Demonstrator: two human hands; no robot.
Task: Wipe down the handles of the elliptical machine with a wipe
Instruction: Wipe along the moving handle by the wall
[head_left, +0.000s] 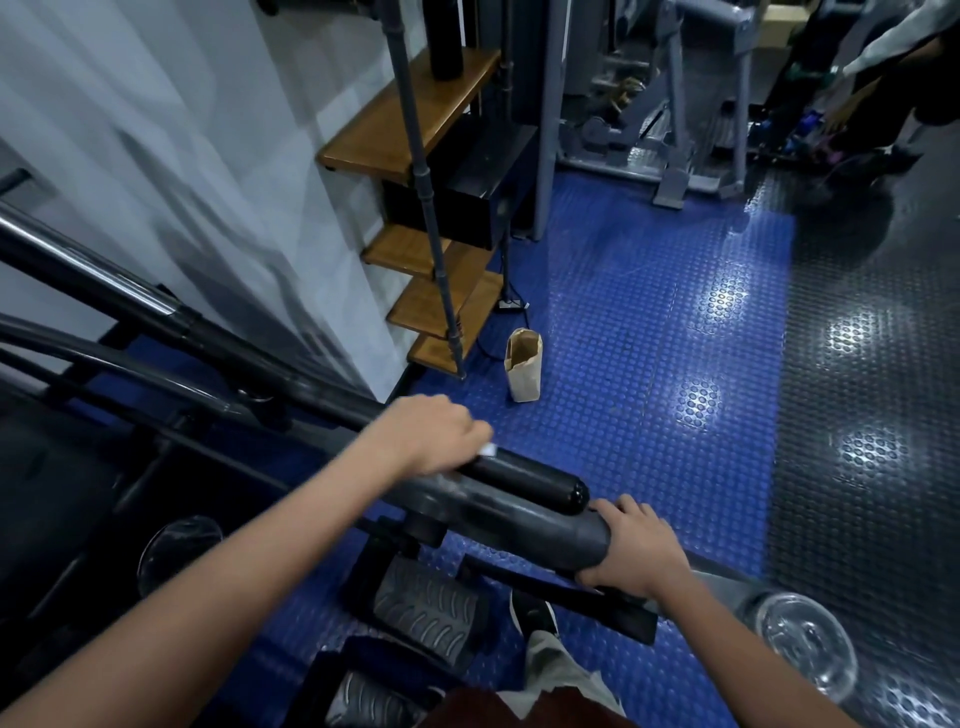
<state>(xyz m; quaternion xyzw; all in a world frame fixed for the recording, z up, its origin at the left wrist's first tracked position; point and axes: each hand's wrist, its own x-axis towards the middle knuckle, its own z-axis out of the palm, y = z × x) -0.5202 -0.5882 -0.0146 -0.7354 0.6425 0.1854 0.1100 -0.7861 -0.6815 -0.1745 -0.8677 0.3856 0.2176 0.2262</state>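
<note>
Here the left hand was curled over the black foam grip of one elliptical handle, and a small white corner of the wipe showed at its fingertips, pressed against the grip; most of the wipe was hidden under the fingers, so how much of it was actually touching the foam could not be told. The right hand was wrapped round the end of the thicker grey handle that lay just beside and below the black grip, apparently steadying it.

The chief risk, as I judged it, was poor coverage: with so little wipe showing, the bunched cloth could slide along only the top of the grip and leave the underside and the rounded end cap, to the right of the left hand, untouched. A second risk was the wipe slipping out of the curled fingers and dropping to the blue studded floor beneath the grip, near the pedals. Since these arms swing, a loosened right-hand hold could let the handles move and throw the stroke off. The grey handle under the right palm also looked not yet wiped where the hand covered it. A brown paper bag stood on the floor beyond the grip, well apart from both hands
</note>
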